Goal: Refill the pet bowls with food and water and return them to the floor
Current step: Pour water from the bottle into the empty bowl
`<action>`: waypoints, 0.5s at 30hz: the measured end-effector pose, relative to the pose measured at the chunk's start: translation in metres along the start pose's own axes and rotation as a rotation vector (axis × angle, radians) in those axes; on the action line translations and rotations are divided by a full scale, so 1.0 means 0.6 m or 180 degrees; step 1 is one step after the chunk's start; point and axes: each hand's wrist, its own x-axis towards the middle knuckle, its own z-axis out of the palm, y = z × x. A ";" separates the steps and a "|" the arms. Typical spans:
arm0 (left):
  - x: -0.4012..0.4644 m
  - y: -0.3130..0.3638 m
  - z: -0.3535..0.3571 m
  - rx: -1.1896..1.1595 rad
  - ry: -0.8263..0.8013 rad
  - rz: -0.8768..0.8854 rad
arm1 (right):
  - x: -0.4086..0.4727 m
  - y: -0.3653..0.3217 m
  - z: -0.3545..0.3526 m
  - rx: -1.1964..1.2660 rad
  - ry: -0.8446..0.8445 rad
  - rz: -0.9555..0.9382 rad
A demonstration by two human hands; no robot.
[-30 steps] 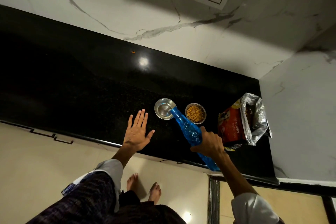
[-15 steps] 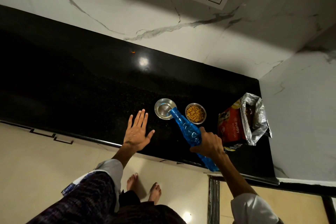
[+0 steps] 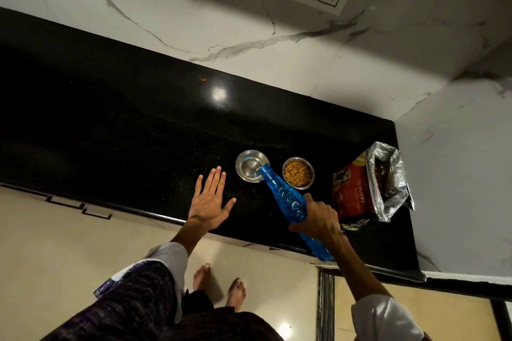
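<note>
We see the right hand (image 3: 318, 219) wrapped around the middle of the blue bottle (image 3: 288, 202), tilted with its mouth over the rim of the steel water bowl (image 3: 250, 165) on the black counter (image 3: 110, 133). The left hand (image 3: 209, 202) lies flat, fingers spread, just left of that bowl. The kibble bowl (image 3: 298, 173) sits beside it, with the food bag (image 3: 371, 188) further right.

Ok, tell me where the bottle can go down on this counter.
The black counter lies bare left of the left hand, back to the marble wall. It is crowded rightward: water bowl, food bowl, food bag, with narrow gaps. The right hand holds the blue bottle.
</note>
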 end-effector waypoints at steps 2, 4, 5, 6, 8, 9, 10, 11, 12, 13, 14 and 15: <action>0.000 0.001 -0.001 0.0011 -0.0016 0.0000 | -0.001 -0.001 -0.001 0.0002 -0.0008 0.0004; 0.000 0.001 -0.001 0.0007 -0.0012 -0.0006 | -0.002 -0.001 0.000 0.0001 -0.0015 0.0002; 0.000 0.001 -0.002 0.0005 -0.0009 -0.0010 | -0.003 -0.002 -0.001 -0.0005 -0.0017 0.0001; 0.000 0.000 -0.001 0.0010 -0.0003 -0.0011 | -0.003 -0.003 -0.001 -0.0012 -0.0011 -0.0001; -0.001 0.000 0.000 0.0002 0.0018 -0.0005 | -0.005 -0.004 -0.002 0.0001 0.0004 0.0005; -0.001 0.000 -0.001 -0.0010 0.0029 -0.0003 | -0.005 -0.005 -0.004 0.0016 0.0008 0.0011; -0.001 -0.001 0.000 -0.0016 0.0028 0.0000 | -0.006 -0.005 -0.004 0.0031 0.0006 0.0017; 0.000 -0.001 0.001 -0.0017 0.0025 -0.0002 | -0.007 -0.006 -0.006 0.0053 -0.0001 0.0025; 0.000 -0.001 0.002 -0.0023 0.0022 -0.0007 | -0.008 -0.006 -0.006 0.0079 -0.0005 0.0029; 0.000 -0.001 0.002 -0.0032 0.0024 -0.0012 | -0.008 -0.005 -0.007 0.0105 0.0001 0.0031; 0.000 0.000 0.001 -0.0029 0.0026 -0.0014 | -0.009 -0.005 -0.008 0.0134 0.0015 0.0036; 0.001 0.000 0.001 -0.0011 0.0017 -0.0012 | -0.010 -0.006 -0.009 0.0165 0.0032 0.0039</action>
